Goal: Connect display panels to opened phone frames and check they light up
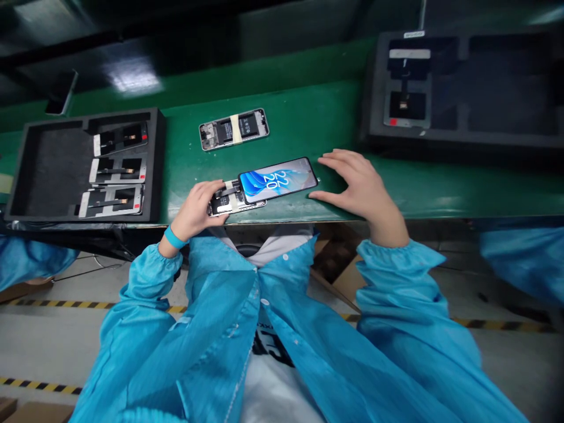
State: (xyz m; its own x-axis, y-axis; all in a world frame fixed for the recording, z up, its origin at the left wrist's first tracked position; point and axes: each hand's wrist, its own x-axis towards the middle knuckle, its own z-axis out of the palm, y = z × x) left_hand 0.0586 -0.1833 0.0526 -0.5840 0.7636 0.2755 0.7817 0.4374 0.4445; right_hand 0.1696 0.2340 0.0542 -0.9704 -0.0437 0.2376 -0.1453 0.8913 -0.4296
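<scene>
My left hand (198,205) grips the left end of an opened phone body (224,202), thumb on the near edge and fingers on the far edge. A phone screen (279,179) overlaps this body and reaches out to the right. It is lit, with blue shapes and large digits, and a flex cable appears to run from its left end into the body. My right hand (352,182) is just off the screen's right end, thumb and fingers apart with nothing between them. Farther back lies a second opened phone body (249,126) with a pale tape strip across its battery.
On the left, a black foam tray (48,167) holds several screen panels (117,170). Another foam tray (445,138) at the right holds one panel (408,88). A phone (61,93) rests behind the left tray. Blue sleeves (524,252) of other people show at both sides.
</scene>
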